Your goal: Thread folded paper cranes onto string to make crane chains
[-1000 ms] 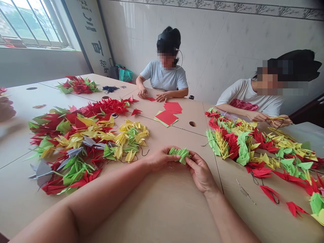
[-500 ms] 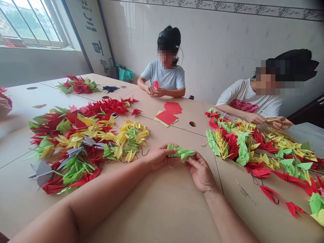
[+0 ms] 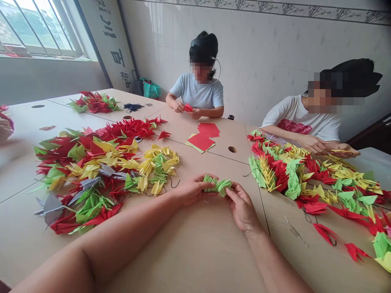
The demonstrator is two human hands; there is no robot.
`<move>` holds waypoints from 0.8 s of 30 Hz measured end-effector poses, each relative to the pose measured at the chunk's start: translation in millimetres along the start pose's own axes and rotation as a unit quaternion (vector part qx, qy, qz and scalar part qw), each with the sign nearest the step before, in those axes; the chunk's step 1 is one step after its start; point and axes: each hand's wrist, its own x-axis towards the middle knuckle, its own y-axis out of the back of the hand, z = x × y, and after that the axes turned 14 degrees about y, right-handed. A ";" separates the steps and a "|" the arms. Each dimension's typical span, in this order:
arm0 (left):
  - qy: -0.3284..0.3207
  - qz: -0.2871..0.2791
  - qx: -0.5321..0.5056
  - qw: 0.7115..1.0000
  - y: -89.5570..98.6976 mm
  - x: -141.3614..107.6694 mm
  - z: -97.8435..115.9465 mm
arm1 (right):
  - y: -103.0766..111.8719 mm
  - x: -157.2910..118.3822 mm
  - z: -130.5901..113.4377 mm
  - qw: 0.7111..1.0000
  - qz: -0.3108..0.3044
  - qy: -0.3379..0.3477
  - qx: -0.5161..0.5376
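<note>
A stack of light green folded paper pieces (image 3: 217, 185) is stretched between my two hands, just above the table (image 3: 189, 252). My left hand (image 3: 195, 190) pinches its left end, thumb on the near side. At the other end, my right hand (image 3: 242, 205) grips the stack between thumb and fingers. The inner fingertips of both hands are partly hidden behind the paper. Left of my hands lies a large heap of folded paper cranes (image 3: 100, 162) in red, yellow, green and grey. A yellow and green string of cranes (image 3: 160, 167) is nearest my left hand.
Red paper squares (image 3: 201, 142) lie beyond my hands. To the right are rows of strung cranes (image 3: 293, 175), a needle-like wire (image 3: 296, 231) and loose red cranes (image 3: 356, 251). Co-workers sit across (image 3: 198, 91) and at right (image 3: 302, 118); another's hand (image 3: 4, 128) shows at far left.
My hands have come slightly closer together, pressing the green stack a little shorter. The co-worker across has lowered the red paper. The co-worker at right has shifted both hands.
</note>
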 end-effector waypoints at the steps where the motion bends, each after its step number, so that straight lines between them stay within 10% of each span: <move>1: 0.005 -0.003 -0.011 1.000 0.6 0.7 -0.2 | 0.3 0.8 0.0 1.000 0.005 0.004 0.005; 24: -0.031 -0.002 0.026 0.999 0.1 1.0 -1.2 | -1.7 -1.4 0.2 0.999 -0.022 0.030 -0.026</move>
